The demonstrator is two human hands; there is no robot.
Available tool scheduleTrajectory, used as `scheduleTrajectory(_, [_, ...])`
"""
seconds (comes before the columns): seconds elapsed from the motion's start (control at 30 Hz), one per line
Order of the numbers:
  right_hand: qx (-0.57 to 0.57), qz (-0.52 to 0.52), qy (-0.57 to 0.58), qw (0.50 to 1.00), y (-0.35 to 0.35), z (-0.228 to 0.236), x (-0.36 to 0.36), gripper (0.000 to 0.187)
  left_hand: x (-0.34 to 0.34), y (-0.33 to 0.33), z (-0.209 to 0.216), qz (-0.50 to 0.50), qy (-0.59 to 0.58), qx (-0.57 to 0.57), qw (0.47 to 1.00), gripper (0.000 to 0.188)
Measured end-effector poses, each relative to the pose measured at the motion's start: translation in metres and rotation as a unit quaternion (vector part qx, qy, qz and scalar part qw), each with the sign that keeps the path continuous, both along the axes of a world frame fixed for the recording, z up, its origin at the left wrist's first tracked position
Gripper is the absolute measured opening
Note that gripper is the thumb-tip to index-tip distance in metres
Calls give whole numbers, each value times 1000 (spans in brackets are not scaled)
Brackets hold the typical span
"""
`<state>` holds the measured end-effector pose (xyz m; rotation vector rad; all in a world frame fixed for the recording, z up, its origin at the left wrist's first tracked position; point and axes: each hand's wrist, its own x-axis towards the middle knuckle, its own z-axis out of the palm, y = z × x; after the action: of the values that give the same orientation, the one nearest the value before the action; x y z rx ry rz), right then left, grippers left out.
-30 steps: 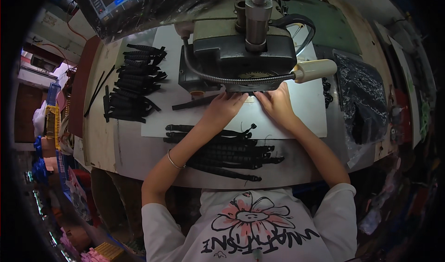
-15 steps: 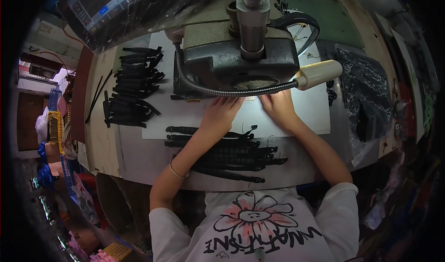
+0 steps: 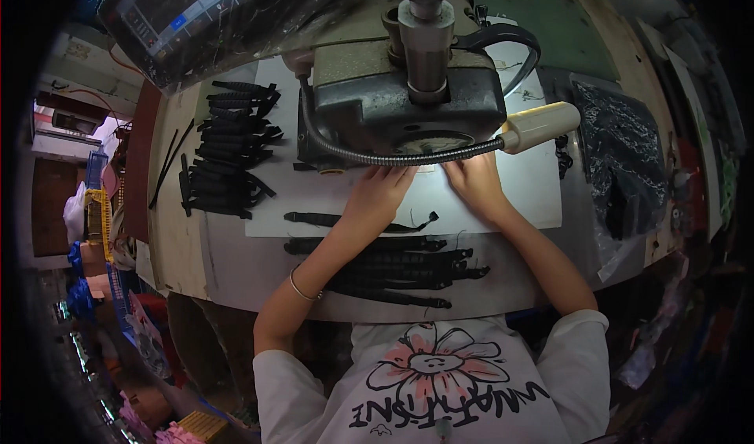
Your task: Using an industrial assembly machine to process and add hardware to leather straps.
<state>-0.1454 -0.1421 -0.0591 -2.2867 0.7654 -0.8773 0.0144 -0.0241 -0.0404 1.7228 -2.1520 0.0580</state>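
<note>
Both hands are lying flat and loose on the white sheet [image 3: 510,200], clamped on nothing that I can make out: the left hand [image 3: 377,196] and the right hand [image 3: 471,181] are pressing down just under the head of the machine [image 3: 400,106], fingertips pointing toward the lit spot below its needle post. Whatever piece they are feeding is hidden there by the machine head and the bendy lamp arm [image 3: 393,159], so I cannot tell if a strap is pinched between the fingers.

The work table [image 3: 181,232] is carrying everything. On it, the machine is sitting at the far middle, with the lamp head [image 3: 542,122] shining across the right hand. A big stack of black straps [image 3: 228,153] is lying well to the left of the left hand, and a second bundle of straps [image 3: 393,267] is lying under the forearms near the table's front edge. One single strap [image 3: 353,222] is resting just below the left wrist, and a black plastic bag [image 3: 620,153] is sitting off to the right.

To do this step well, I judge the hands should be staying flat and even on both sides of the needle, guiding slowly, with fingertips kept clear of the moving post.
</note>
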Motion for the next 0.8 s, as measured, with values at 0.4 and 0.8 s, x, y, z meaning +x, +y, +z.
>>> scheduleTrajectory(0.4, [-16, 109, 10, 994, -18, 17, -12, 16, -5, 4, 8, 38, 81, 16, 996, 45])
scheduleTrajectory(0.8, [-261, 203, -24, 943, 39, 52, -11, 13, -35, 36, 26, 148, 794, 347, 477, 44])
